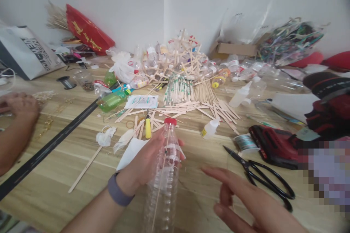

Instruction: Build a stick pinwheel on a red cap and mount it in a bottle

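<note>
My left hand (146, 160), with a grey band at the wrist, is wrapped round the upper part of a clear plastic bottle (164, 198). The bottle stands nearly upright and has a red cap (170, 121). A thin stick (160, 182) runs along its length; whether it lies inside or against the wall I cannot tell. To the right, my right hand (243, 196) hangs apart from the bottle, index finger stretched out and the others loosely bent, holding nothing. Black-handled scissors (257, 171) lie just beyond it, partly behind the fingers.
Wooden sticks (177, 107) and plastic bottles (233, 63) are heaped at the back. A yellow screwdriver (148, 127), glue bottle (210, 129), wire spool (246, 143) and red-black power tool (276, 145) lie around. A black strip (54, 140) crosses the left; another person's hand (22, 107) rests there.
</note>
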Demonstrator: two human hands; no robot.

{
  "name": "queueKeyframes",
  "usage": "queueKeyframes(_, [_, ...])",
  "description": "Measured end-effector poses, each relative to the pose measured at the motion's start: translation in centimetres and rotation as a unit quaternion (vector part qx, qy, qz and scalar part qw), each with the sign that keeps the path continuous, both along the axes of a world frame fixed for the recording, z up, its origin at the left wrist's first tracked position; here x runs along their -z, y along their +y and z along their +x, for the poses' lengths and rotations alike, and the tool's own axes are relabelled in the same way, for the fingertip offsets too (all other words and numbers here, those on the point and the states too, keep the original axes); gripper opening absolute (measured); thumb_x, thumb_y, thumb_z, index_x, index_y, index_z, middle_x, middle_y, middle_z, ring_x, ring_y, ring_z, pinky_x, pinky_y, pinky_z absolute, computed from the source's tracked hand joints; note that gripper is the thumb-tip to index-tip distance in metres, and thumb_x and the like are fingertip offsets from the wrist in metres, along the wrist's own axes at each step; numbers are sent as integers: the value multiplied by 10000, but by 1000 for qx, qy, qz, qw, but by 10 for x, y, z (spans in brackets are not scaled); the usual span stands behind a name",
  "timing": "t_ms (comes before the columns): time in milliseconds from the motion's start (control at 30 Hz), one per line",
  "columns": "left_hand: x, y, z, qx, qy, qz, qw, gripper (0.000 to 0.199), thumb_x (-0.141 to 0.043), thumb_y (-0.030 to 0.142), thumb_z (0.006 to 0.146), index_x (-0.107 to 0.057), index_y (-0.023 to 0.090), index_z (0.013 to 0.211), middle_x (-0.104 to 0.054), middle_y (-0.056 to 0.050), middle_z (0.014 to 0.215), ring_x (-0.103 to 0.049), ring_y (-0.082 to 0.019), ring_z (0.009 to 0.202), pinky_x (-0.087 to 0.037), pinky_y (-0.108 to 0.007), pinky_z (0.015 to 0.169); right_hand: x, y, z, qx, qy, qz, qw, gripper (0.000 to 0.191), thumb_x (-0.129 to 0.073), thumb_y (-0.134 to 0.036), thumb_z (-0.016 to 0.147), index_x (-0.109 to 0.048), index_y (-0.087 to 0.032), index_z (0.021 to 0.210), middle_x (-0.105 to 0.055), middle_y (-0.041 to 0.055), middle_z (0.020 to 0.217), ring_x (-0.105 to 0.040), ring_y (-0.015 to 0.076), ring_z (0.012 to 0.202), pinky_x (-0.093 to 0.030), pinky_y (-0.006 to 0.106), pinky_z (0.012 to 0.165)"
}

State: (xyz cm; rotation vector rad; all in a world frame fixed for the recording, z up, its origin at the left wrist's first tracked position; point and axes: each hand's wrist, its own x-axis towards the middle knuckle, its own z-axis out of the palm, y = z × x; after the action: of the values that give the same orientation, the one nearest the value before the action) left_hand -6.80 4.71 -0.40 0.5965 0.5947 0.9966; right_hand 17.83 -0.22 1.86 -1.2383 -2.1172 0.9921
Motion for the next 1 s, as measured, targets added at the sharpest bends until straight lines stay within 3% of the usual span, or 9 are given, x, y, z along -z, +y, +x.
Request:
queueKeyframes(133, [0, -3, 1, 1, 12, 3, 1000, 627, -724, 502, 754, -515, 186, 1253, -678, -72, 957, -661, -184, 739, -513, -271, 635, 13, 3, -47, -31, 118, -189, 974, 767, -642, -288, 804, -312, -280, 1496, -702, 40, 840, -658, 198, 709, -546, 333, 694])
queueKeyframes(233, [0, -3, 2, 15, -3, 4, 1000, 595, -725, 492, 751, -537, 180, 1222, -670, -72, 956, -662, -189, 740, -511, -266, 617, 29, 5, -65, -50, 218, -297, 929, 721, -646, -335, 789, -375, -279, 1454, -665, 92, 1060, -643, 174, 744, -512, 292, 652])
queueKeyframes(367, [-2, -1, 2, 11, -16, 1, 1000, 502, -723, 470, 758, -567, 211, 1159, -653, -61, 991, -659, -185, 725, -514, -265, 581, 30, 6, -58, -68, 111, -262, 956, 444, -574, -338, 843, -600, -265, 1281, -650, 15, 713, -582, 164, 624, -452, 260, 569])
queueKeyframes(467, [-5, 0, 3, 17, -14, 2, 1000, 500, -739, 481, 741, -580, 213, 1131, -657, -56, 967, -656, -182, 722, -511, -267, 595, 15, 13, -44, -96, 30, -198, 975, 304, -629, -316, 786, -735, -281, 1069, -694, 36, 787, -581, 163, 601, -448, 254, 533])
queueKeyframes(600, [-7, -1, 5, 32, -1, -3, 999, 457, -749, 495, 728, -593, 198, 1039, -660, -39, 909, -634, -156, 683, -491, -252, 593, -1, 39, -36, 70, 74, -117, 988, 320, -582, -493, 836, -755, -251, 953, -720, 65, 850, -580, 183, 617, -476, 311, 588])
queueKeyframes(733, [-2, -3, 7, 37, -1, 24, 999, 433, -696, 512, 776, -569, 231, 1080, -666, -31, 911, -658, -187, 721, -509, -285, 617, 0, 64, -55, 121, 273, -209, 931, 334, -626, -517, 837, -728, -255, 1018, -707, 56, 1008, -620, 221, 918, -502, 338, 774])
queueKeyframes(800, [1, -3, 9, 40, -6, 31, 999, 451, -680, 512, 791, -552, 234, 1121, -669, -33, 904, -664, -186, 703, -511, -281, 603, 1, 72, -69, 29, 388, -323, 863, 309, -605, -507, 863, -718, -243, 976, -652, 23, 786, -620, 179, 736, -509, 277, 587])
queueKeyframes(900, [4, -4, 12, 59, -28, 19, 998, 493, -690, 522, 778, -537, 229, 1144, -676, -31, 887, -672, -176, 663, -508, -264, 584, 2, 77, -85, -21, 419, -381, 824, 389, -536, -575, 875, -695, -229, 952, -452, -61, 513, -475, 115, 407, -441, 230, 368])
queueKeyframes(1000, [9, -4, 14, 77, -34, 13, 996, 518, -688, 550, 767, -560, 205, 1130, -696, -44, 864, -687, -187, 647, -510, -267, 589, 1, 78, -90, 2, 451, -410, 793, 373, -593, -549, 845, -657, -252, 1061, -640, -26, 703, -407, 72, 336, -431, 210, 270])
